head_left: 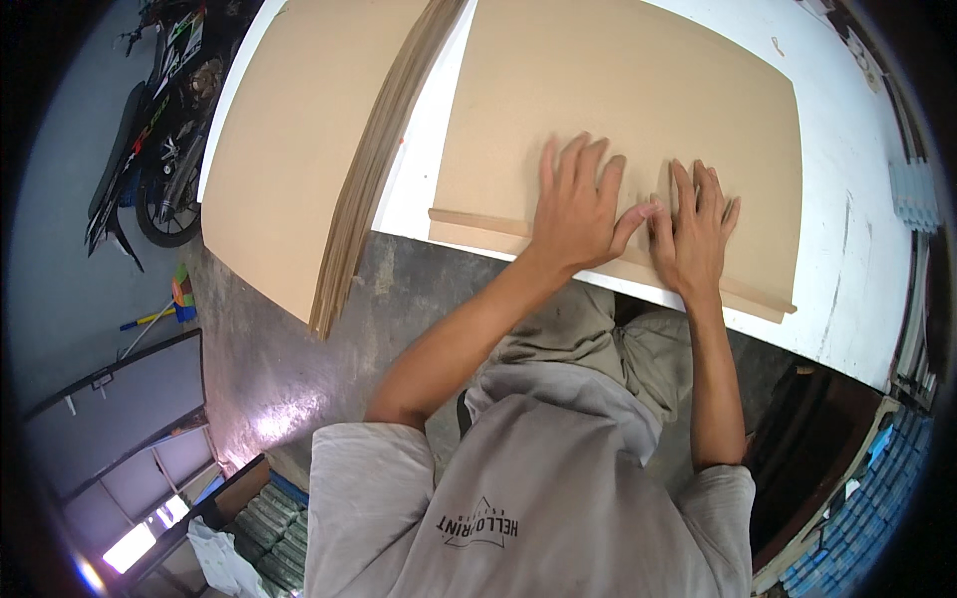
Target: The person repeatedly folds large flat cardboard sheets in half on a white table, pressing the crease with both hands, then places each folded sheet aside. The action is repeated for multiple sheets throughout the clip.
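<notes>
Your left hand [578,211], then your right hand [696,237], rest palm-down with spread fingers, gripping nothing, on the cardboard sheet [618,85]; nearer you, a narrow cardboard strip [477,230] lies lengthwise along the near edge of the worktop [852,184], under both wrists, neither hand clearly closer.

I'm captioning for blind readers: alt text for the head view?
The person's left hand and right hand are spread over a brown board with a narrow strip along its near edge, on a white table. A stack of sheets lies to the left.
</notes>
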The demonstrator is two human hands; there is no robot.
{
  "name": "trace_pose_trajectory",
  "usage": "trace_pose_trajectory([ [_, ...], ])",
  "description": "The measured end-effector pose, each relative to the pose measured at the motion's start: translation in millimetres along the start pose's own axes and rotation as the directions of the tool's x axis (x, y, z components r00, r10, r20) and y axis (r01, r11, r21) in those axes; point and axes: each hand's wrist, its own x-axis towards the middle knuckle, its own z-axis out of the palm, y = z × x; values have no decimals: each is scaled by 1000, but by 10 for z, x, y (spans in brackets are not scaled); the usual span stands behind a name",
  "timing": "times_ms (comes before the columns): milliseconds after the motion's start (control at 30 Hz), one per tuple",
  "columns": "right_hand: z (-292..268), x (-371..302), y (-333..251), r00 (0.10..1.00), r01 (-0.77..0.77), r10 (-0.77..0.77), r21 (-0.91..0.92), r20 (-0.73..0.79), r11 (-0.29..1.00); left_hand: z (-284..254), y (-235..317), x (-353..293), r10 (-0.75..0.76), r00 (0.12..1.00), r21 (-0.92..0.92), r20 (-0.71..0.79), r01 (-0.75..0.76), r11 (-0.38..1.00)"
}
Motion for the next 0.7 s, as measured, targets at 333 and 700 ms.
trace_pose_trajectory([
  [333, -720, -593, 405, 730, -41, 525, 739, -438, 672, -238, 406, 57, 162, 938, -388, 307, -32, 921],
  [700, -746, -1687, 896, 637, -77, 567, 689, -522, 721, -3284, -610, 1199, -563, 491, -727, -665, -250, 640],
])
